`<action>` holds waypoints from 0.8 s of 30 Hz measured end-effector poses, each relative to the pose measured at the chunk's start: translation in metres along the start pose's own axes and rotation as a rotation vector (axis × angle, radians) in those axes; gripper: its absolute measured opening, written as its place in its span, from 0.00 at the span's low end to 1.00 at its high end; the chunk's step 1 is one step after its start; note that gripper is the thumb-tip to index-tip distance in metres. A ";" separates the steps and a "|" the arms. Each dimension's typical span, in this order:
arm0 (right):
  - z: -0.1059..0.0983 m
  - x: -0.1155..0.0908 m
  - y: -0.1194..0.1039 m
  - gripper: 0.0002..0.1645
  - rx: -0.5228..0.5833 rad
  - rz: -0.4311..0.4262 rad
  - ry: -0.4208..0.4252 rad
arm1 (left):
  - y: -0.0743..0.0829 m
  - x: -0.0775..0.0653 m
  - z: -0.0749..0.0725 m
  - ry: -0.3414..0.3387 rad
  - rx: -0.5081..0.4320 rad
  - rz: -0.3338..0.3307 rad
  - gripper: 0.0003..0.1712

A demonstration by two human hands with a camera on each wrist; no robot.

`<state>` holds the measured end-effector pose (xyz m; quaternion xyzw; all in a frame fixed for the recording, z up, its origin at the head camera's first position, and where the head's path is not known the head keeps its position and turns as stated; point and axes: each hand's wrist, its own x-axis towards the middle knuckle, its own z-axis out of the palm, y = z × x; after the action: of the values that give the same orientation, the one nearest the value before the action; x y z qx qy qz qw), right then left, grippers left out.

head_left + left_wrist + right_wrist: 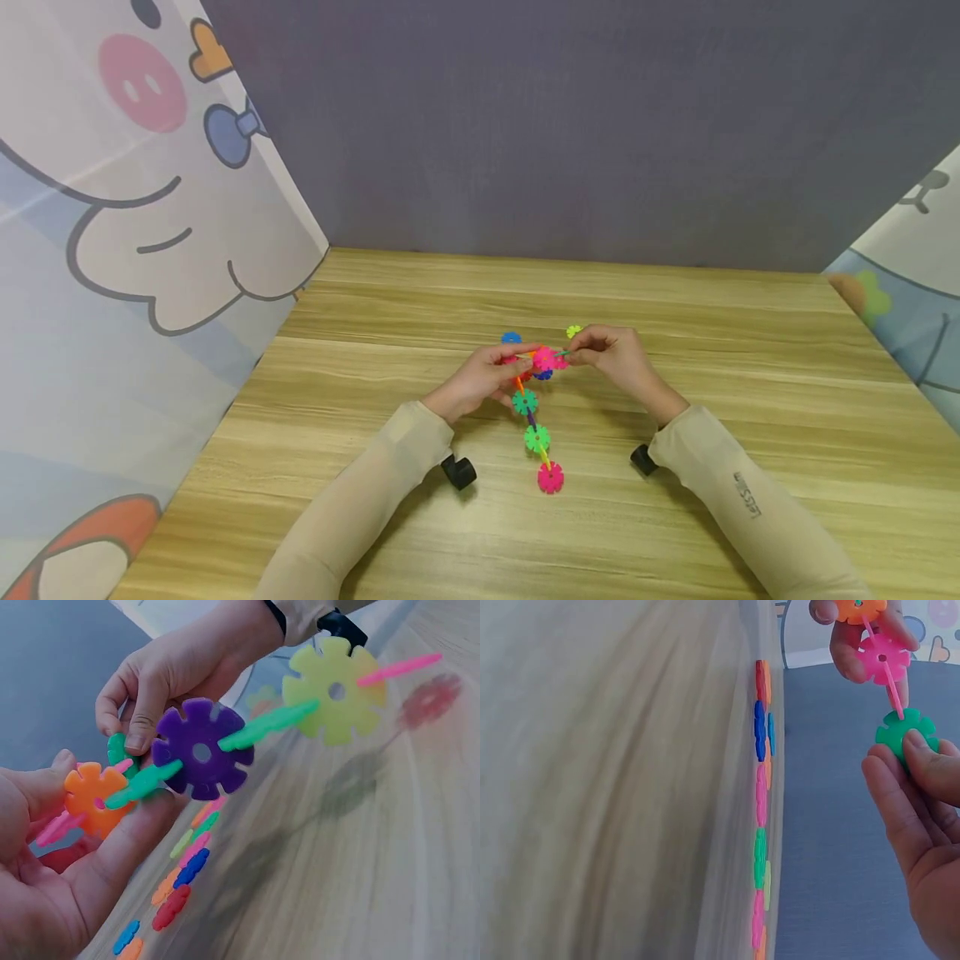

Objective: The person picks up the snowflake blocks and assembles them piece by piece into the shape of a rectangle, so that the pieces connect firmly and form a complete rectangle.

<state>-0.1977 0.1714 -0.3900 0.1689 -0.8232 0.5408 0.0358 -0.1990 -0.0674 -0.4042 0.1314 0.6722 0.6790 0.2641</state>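
Note:
A chain of notched plastic snowflake discs hangs from my left hand [480,379], whose thumb and fingers hold it by the orange disc [86,787]. Below that, a purple disc [199,726], a yellow disc [319,671] and a pink disc [551,485] follow, with green discs [537,446] set crosswise between. My right hand [618,362] pinches a green disc [891,737] between thumb and fingers. In the right wrist view this disc meets the edge of a pink piece slotted into a pink disc [870,652] beside the left hand.
Several loose discs lie in rows on the wooden table [750,375] beyond the hands, among them a blue disc [512,337], a yellow-green disc [574,332] and a red disc [171,907]. A dark panel [562,125] stands at the back, with a cartoon-printed sheet [112,292] at left.

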 end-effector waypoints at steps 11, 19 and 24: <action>-0.003 0.001 0.003 0.02 0.068 -0.018 -0.006 | 0.003 0.008 -0.001 -0.003 -0.003 -0.021 0.22; -0.004 0.002 0.004 0.03 0.089 -0.022 -0.007 | 0.006 0.011 0.001 -0.005 -0.007 -0.033 0.22; -0.003 0.002 0.002 0.03 0.048 -0.043 0.014 | 0.008 0.012 0.001 0.000 -0.016 -0.048 0.22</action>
<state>-0.2009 0.1747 -0.3898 0.1835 -0.8060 0.5606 0.0494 -0.2103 -0.0595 -0.3984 0.1132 0.6698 0.6779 0.2811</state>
